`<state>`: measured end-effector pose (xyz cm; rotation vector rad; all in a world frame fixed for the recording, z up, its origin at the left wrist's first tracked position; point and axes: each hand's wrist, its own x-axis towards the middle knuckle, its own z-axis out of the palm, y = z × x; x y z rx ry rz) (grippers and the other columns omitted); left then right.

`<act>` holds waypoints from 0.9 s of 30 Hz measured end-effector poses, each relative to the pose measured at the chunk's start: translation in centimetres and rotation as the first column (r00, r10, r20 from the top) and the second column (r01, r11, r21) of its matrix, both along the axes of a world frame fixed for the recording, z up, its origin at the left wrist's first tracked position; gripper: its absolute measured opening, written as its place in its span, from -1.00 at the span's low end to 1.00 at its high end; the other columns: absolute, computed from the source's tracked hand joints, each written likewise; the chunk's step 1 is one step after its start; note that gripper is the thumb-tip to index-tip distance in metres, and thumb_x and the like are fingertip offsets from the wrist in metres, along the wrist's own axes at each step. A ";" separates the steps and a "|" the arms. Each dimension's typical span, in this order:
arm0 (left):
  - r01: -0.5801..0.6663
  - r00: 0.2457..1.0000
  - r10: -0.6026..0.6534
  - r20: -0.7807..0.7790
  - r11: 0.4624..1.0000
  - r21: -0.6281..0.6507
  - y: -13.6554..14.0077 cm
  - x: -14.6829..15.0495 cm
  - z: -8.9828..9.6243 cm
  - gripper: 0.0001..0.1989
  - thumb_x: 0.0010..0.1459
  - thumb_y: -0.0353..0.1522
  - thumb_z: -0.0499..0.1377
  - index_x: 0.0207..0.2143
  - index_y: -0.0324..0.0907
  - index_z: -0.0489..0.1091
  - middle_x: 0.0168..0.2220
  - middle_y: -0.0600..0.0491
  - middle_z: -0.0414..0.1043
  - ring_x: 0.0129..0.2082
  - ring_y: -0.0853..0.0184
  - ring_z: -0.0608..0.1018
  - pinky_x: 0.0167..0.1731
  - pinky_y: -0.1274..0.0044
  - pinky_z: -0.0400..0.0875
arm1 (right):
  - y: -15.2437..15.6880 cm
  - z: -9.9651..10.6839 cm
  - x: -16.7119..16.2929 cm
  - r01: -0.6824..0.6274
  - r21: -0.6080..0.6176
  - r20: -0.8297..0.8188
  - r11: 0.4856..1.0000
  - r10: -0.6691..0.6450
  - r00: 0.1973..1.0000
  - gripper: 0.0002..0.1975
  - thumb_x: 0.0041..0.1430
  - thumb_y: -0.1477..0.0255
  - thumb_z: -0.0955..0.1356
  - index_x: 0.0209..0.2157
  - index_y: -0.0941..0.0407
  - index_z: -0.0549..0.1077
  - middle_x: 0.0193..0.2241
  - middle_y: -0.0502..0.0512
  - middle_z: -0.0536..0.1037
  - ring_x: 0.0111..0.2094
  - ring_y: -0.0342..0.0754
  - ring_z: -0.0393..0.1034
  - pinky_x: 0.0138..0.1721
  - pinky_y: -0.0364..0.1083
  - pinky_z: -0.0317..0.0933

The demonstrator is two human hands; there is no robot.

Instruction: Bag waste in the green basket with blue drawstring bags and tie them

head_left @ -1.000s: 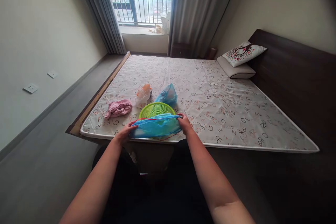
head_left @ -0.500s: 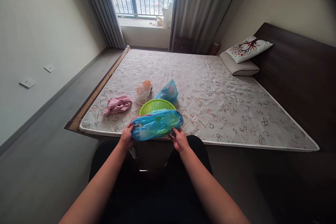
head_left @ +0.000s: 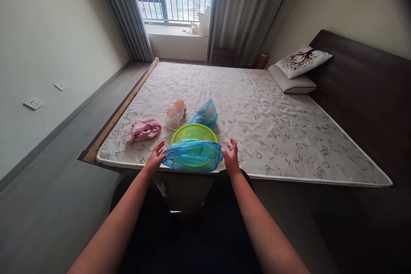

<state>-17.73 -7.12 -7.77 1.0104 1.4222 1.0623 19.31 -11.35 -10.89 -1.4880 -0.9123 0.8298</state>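
Observation:
A translucent blue plastic bag [head_left: 192, 157] with a red-edged mouth lies over the front of a green plastic basket [head_left: 194, 130], whose rim shows through it. My left hand [head_left: 155, 159] is at the bag's left end, fingers spread and thumb against its edge. At the right end, my right hand [head_left: 231, 158] is open too, its fingers raised apart and its thumb by the bag. Just behind the basket sits another blue plastic bag [head_left: 205, 114] with something pale inside. What the basket contains is hidden by the front bag.
On the mattress [head_left: 289, 137] lie a crumpled pink cloth [head_left: 144, 130] and a clear bag with orange parts [head_left: 176, 112]. Pillows [head_left: 302, 62] rest by the dark headboard [head_left: 359, 64]. A wooden bed rail [head_left: 118, 111] runs along the left side.
Both hands have loosened their fingers from the blue bag and spread them; the right hand has moved right and up. The bag has settled lower against the basket's front.

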 end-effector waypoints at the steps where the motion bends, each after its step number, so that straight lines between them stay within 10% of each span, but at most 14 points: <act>1: 0.060 0.995 -0.058 -0.085 0.998 0.026 0.4 0.3 0.1 -0.37 0.00 -0.44 0.32 0.19 -0.15 0.46 0.32 -0.17 0.45 0.24 0.06 0.57 0.21 0.34 0.49 | 0.7 0.4 0.2 -0.045 0.021 0.137 0.999 0.042 0.990 -0.18 0.07 0.11 0.45 0.34 0.02 0.28 0.46 0.35 0.16 0.46 0.28 0.13 0.43 0.30 0.12; 7: 0.140 0.772 -0.074 -0.631 0.989 0.055 2.9 2.7 1.0 -0.77 0.33 -0.33 0.17 -0.07 -0.22 0.55 0.01 -0.19 0.65 0.06 0.03 0.65 0.13 0.30 0.46 | 4.9 2.1 -1.3 -0.213 -0.019 0.479 0.977 0.196 0.855 -0.82 0.26 0.29 0.33 -0.19 0.07 0.49 0.02 0.32 0.55 0.12 0.19 0.43 0.25 0.18 0.27; 17: 0.249 0.577 -0.119 -0.808 0.968 0.034 2.8 3.8 1.9 -0.64 0.45 -0.32 0.02 0.06 -0.19 0.58 -0.04 -0.23 0.65 -0.05 0.01 0.64 -0.02 0.36 0.40 | 4.7 4.4 -3.6 -0.005 -0.107 0.562 0.994 0.064 0.825 -0.82 0.36 0.34 0.23 -0.17 0.06 0.44 -0.16 0.20 0.55 -0.15 0.09 0.41 -0.12 -0.03 0.21; 27: 0.007 0.958 -0.011 -0.287 1.000 -0.016 3.4 3.0 0.5 -0.69 0.24 -0.18 0.21 -0.35 -0.21 0.61 -0.36 -0.10 0.62 -0.18 0.06 0.59 -0.07 0.37 0.43 | 5.7 4.6 -4.0 -0.317 -0.244 -0.060 0.916 0.312 0.948 -0.80 0.13 0.21 0.38 -0.43 0.03 0.41 -0.44 -0.01 0.49 -0.33 -0.02 0.33 -0.25 -0.09 0.21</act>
